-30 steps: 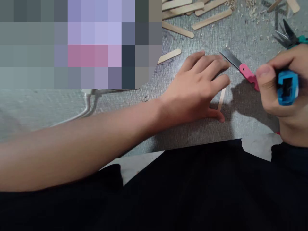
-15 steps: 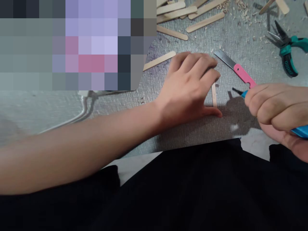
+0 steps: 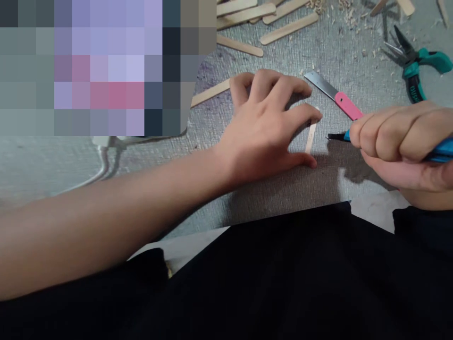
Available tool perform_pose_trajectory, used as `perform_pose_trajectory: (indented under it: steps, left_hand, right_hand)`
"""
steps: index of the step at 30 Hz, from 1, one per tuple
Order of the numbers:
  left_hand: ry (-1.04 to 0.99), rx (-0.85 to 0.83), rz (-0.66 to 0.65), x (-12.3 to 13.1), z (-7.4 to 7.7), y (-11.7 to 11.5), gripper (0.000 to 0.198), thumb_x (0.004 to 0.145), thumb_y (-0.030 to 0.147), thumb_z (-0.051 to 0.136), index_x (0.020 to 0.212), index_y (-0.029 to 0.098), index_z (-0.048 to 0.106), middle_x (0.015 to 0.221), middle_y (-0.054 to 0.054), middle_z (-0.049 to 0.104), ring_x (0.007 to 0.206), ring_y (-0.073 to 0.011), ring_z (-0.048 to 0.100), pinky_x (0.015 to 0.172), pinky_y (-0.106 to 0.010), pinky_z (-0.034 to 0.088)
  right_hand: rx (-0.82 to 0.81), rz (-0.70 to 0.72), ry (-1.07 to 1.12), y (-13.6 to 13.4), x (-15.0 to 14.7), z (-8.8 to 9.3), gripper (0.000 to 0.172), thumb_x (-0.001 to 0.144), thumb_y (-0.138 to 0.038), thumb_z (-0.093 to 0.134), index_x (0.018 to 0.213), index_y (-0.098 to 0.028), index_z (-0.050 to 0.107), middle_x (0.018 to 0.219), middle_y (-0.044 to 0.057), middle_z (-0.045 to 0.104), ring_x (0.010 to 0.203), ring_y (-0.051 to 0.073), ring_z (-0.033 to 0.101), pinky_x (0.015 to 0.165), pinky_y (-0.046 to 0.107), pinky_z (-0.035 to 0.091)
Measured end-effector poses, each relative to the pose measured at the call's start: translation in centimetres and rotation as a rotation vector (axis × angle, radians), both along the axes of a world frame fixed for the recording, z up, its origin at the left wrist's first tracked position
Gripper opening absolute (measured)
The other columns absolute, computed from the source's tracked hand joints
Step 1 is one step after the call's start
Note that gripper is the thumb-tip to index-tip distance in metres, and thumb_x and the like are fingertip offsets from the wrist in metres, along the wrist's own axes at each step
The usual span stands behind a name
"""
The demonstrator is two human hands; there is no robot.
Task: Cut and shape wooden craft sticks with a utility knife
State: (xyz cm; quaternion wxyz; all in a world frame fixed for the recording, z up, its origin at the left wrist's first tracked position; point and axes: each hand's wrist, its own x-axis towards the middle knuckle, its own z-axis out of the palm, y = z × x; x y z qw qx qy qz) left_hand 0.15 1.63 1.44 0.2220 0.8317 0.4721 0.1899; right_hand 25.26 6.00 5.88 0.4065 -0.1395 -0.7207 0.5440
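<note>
My left hand [image 3: 264, 120] reaches across the table, with thumb and index finger at the two ends of a short flat piece of wooden craft stick [image 3: 310, 138]. Its other fingers are bent and spread over the tabletop. My right hand [image 3: 399, 141] is wrapped round a blue tool with a slim black tip [image 3: 338, 137], which points left at the wood piece, a small gap away. Just beyond lies a pink-handled knife [image 3: 348, 105] with its blade out, its handle end hidden by my right hand.
Green-handled pliers [image 3: 410, 70] lie to the right, jaws apart. Several craft sticks [image 3: 290, 28] and wood shavings [image 3: 348, 16] are scattered at the back. One stick [image 3: 210, 93] extends from under my left hand. A white cable [image 3: 104, 163] runs at left. The table's front edge [image 3: 290, 208] is near my lap.
My left fingers have spread, and the wood piece now slants between thumb and index finger. My right hand has come left and up, bringing the black tip closer to the piece.
</note>
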Motion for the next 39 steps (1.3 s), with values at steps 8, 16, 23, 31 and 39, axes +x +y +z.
perform_pose_trajectory:
  steps: [8,16,23,31,39]
  left_hand:
    - [0.044,-0.016,-0.040,0.2,0.2,0.2,0.068,0.099,0.048,0.097,0.160,0.029,0.073,0.182,-0.021,0.055,0.165,-0.0552,0.046,0.131,-0.084,0.036]
    - [0.019,0.037,-0.292,0.2,-0.7,0.5,0.069,0.086,0.049,0.101,0.151,0.047,0.080,0.178,-0.007,0.061,0.166,-0.0529,0.048,0.132,-0.085,0.033]
    - [-0.004,0.072,-0.342,0.0,-0.8,0.4,0.069,0.089,0.044,0.097,0.156,0.043,0.079,0.183,-0.010,0.058,0.169,-0.0525,0.045,0.135,-0.084,0.029]
    - [0.052,0.099,-0.439,-0.4,-0.8,0.5,0.074,0.094,0.046,0.095,0.165,0.045,0.072,0.191,-0.009,0.048,0.177,-0.0500,0.037,0.138,-0.084,0.022]
    - [0.018,0.009,-0.387,0.3,-0.4,0.8,0.066,0.086,0.051,0.096,0.150,0.049,0.081,0.181,0.000,0.057,0.176,-0.0522,0.039,0.138,-0.081,0.028]
  right_hand:
    - [0.021,0.034,0.069,-0.6,-0.8,-0.1,0.072,0.116,-0.058,0.072,0.063,-0.025,0.035,0.055,-0.012,0.030,0.043,0.004,0.023,0.048,0.028,0.029]
    - [0.176,-0.025,0.253,-5.7,-1.3,0.2,0.066,0.117,-0.049,0.067,0.064,-0.028,0.034,0.052,-0.010,0.035,0.035,0.008,0.023,0.037,0.039,0.027]
    - [0.196,-0.231,0.420,-8.5,-2.1,-2.9,0.059,0.114,-0.058,0.054,0.068,-0.027,0.033,0.052,-0.009,0.036,0.035,0.009,0.026,0.037,0.035,0.031]
    - [0.215,-0.223,0.528,-9.2,-2.7,-4.3,0.078,0.109,-0.084,0.058,0.064,-0.026,0.030,0.053,-0.008,0.033,0.038,0.009,0.029,0.038,0.031,0.029]
    - [0.211,-0.184,0.567,-8.6,-2.8,-4.2,0.080,0.109,-0.086,0.056,0.062,-0.026,0.030,0.051,-0.007,0.034,0.037,0.009,0.027,0.037,0.032,0.025]
